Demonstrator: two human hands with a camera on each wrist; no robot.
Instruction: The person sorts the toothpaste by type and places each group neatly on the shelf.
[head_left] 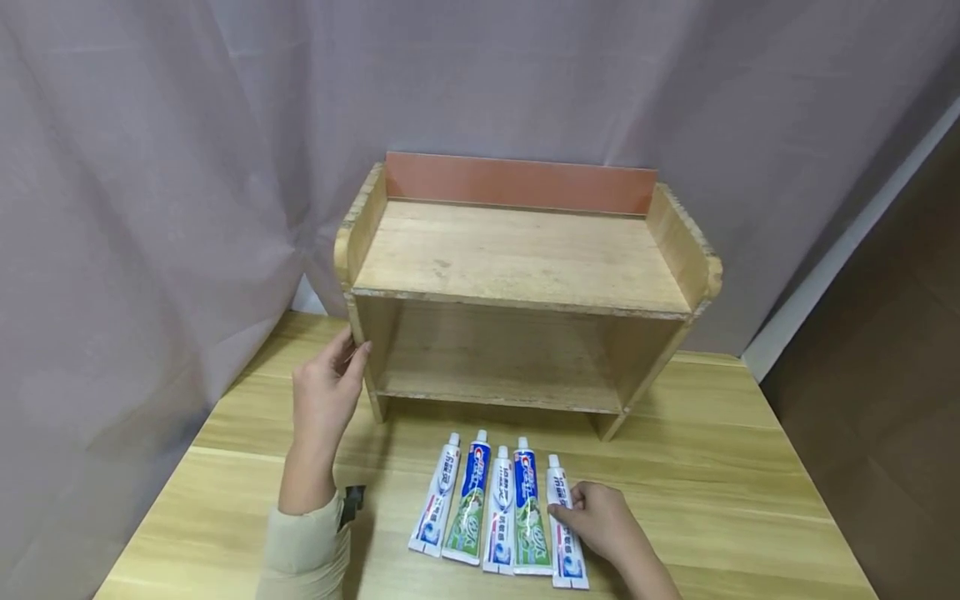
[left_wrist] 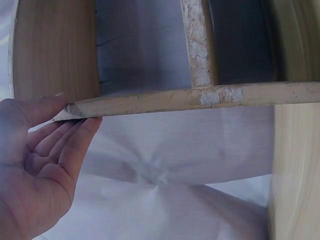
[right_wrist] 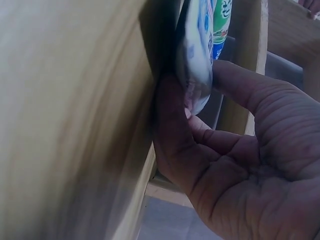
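A small wooden shelf (head_left: pixel 517 258) stands upright, with two boards between its side panels. My left hand (head_left: pixel 327 392) pinches the front edge of its left side panel (left_wrist: pixel 145 103), thumb on one face and fingers on the other. In front of the shelf several toothpaste tubes lie side by side, caps toward it. White tubes (head_left: pixel 437 500) alternate with blue-and-green ones (head_left: pixel 470 504). My right hand (head_left: pixel 603 521) holds the rightmost white toothpaste tube (head_left: pixel 567 546) by its right edge, thumb on top. In the right wrist view its fingers curl around the tube's side (right_wrist: pixel 196 65).
The shelf and tubes are on a wood-grain table (head_left: pixel 720 467). Behind the shelf hangs a grey curtain (head_left: pixel 480 75). A reddish-brown back strip (head_left: pixel 521 183) rises above the shelf's top board. At the right is a dark brown surface (head_left: pixel 885 375).
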